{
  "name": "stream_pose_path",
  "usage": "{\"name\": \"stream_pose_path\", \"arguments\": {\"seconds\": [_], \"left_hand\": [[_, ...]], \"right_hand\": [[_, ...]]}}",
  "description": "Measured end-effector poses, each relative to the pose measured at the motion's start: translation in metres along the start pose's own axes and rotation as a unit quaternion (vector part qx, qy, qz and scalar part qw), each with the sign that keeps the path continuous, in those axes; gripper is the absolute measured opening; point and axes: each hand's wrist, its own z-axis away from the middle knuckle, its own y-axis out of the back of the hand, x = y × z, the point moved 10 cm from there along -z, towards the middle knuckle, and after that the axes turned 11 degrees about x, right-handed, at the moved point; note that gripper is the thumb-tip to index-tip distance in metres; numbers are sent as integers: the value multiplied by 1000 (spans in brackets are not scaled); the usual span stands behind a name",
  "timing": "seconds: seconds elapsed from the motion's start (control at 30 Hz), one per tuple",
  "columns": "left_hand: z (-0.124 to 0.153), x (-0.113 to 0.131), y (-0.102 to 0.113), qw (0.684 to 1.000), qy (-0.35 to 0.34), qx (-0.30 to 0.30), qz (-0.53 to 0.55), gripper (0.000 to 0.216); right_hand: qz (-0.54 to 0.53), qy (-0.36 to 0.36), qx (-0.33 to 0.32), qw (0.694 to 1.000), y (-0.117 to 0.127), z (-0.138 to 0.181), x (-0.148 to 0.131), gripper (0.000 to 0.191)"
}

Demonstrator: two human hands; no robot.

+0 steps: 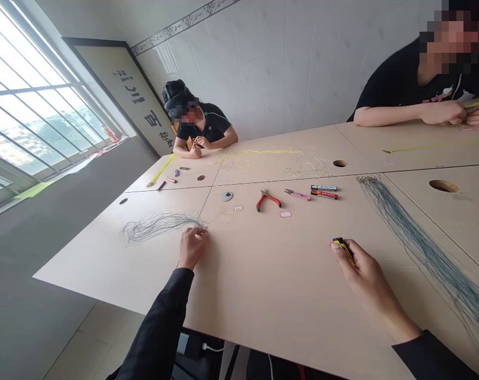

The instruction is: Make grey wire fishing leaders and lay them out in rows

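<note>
My left hand (192, 248) is at the right end of a loose bundle of thin grey cords (160, 227), its fingertips pinched together on the small clasp-like ends. Just what lies between the fingers is partly hidden. My right hand (364, 274) is held over the table's right part, wrapped around a yellow-and-black lighter (344, 251), with the thumb near its top. To the right of that hand lies a thick bundle of blue-grey cords (417, 237), with metal ends gathered at its far tip.
Red-handled pliers (268, 199), pink thread snips (298, 195), two marker-like tubes (324, 191), a grey disc (226, 196) and small labels (286, 214) lie mid-table. Two people sit across, handling yellow cords (263, 152). The table (263, 295) has round cable holes (444, 186).
</note>
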Motion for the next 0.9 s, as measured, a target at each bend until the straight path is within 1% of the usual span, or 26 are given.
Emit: {"name": "stream_pose_path", "arguments": {"seconds": [0.17,0.4,0.53,0.67,0.73,0.8,0.9], "left_hand": [[-8,3,1,1000,10,-16,-7,15],[-15,-1,15,999,45,-9,2,26],[-16,-4,22,997,74,0,27,30],[-14,-5,21,992,103,-11,71,34],[-14,-3,20,992,103,-18,71,35],[-16,-1,20,994,89,-21,54,31],[-19,0,31,995,84,30,46,26]], "right_hand": [[-15,-4,-4,1000,-1,0,-1,39],[-22,6,1,1000,0,-1,-7,39],[-20,11,1,1000,0,-2,-7,40],[-20,13,3,1000,1,-2,-10,40],[-20,10,1,1000,2,-1,-12,41],[-21,9,0,1000,2,-1,-13,41],[-24,10,-2,1000,2,0,-13,41]]}}
